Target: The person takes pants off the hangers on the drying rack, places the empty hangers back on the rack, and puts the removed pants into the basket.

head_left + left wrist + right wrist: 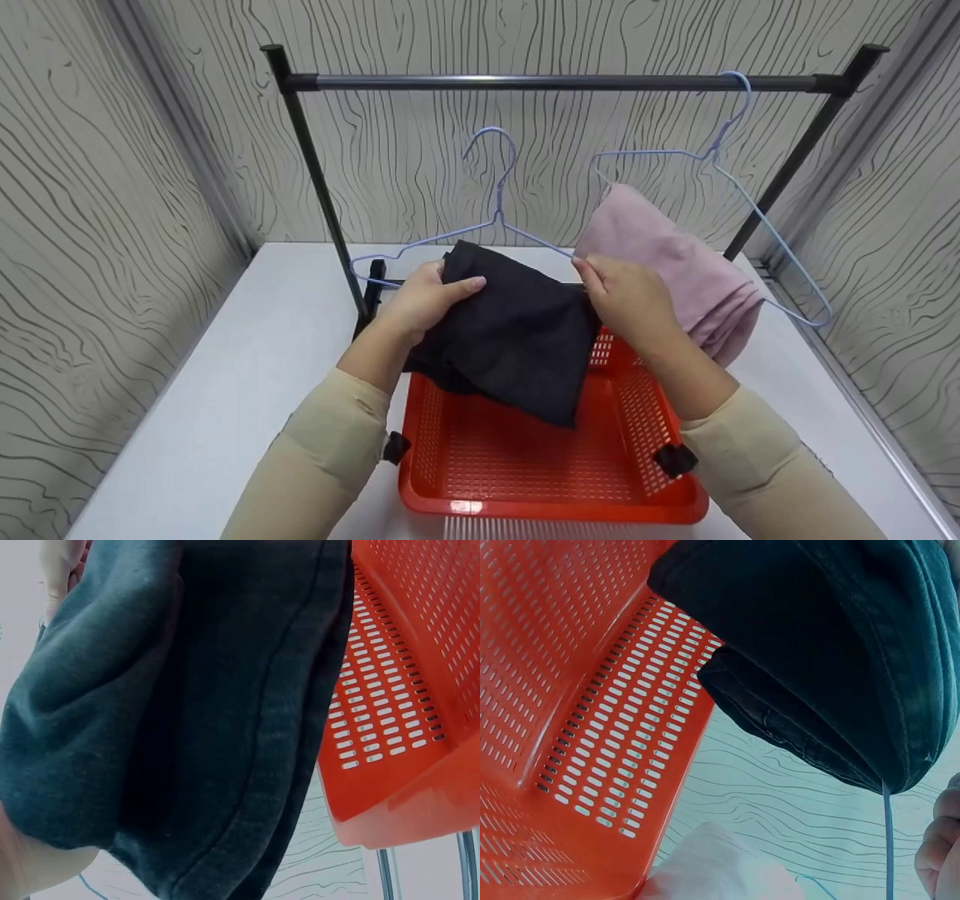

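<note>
A folded black garment (517, 337) drapes over the lower bar of a light blue wire hanger (500, 202), above the red basket (555, 510). My left hand (424, 300) grips the garment's left side, thumb on top and the other fingers hidden beneath. The right hand (630, 300) pinches the hanger near its right end, beside the garment's edge. In the left wrist view, a stitched hem runs along the garment (247, 712). The hanger wire (889, 840) comes out of the cloth in the right wrist view, near the curled fingers (941, 836).
Behind the hands stands a black clothes rack (555, 82). A second blue hanger (780, 247) hooks over its rail at the right, tilted, carrying a folded pink cloth (660, 255). The white table (247, 390) meets patterned walls. Black clips (675, 459) sit on the basket's sides.
</note>
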A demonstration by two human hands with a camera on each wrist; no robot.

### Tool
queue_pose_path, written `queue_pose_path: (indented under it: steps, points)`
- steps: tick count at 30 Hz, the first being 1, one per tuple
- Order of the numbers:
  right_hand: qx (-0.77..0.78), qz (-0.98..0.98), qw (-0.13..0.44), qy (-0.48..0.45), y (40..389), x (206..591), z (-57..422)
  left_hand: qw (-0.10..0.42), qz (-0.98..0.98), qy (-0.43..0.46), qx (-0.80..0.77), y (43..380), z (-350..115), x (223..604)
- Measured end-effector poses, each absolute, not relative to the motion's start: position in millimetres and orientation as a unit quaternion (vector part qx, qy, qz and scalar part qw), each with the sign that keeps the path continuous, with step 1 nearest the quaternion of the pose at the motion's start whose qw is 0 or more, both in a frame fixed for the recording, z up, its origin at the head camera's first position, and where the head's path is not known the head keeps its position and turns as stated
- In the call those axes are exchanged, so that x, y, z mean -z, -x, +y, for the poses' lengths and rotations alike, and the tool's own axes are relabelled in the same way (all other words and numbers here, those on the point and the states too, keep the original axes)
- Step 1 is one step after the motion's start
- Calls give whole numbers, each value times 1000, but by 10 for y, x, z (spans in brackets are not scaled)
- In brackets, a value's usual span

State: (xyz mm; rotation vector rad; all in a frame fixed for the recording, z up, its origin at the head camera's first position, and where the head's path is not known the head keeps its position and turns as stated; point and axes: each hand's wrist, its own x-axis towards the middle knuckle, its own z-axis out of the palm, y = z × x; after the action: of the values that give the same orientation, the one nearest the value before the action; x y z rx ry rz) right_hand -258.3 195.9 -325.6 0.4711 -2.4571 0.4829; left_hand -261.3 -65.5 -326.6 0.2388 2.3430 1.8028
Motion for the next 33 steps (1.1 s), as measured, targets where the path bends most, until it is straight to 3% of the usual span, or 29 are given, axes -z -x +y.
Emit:
queue_pose_path:
  steps: [11, 20, 33]
  points:
    - [-205, -928, 278, -143, 2670, 3274, 2104, 62, 764, -144, -625, 2579, -621, 3259]
    - [-193, -925, 315, -93, 2785, 3357, 2270, 104, 726, -189, -653, 2542, -631, 3247]
    - [-231, -923, 298, -72, 2856, 3374, 2327, 114, 659, -269, -693, 2485, -576, 3303]
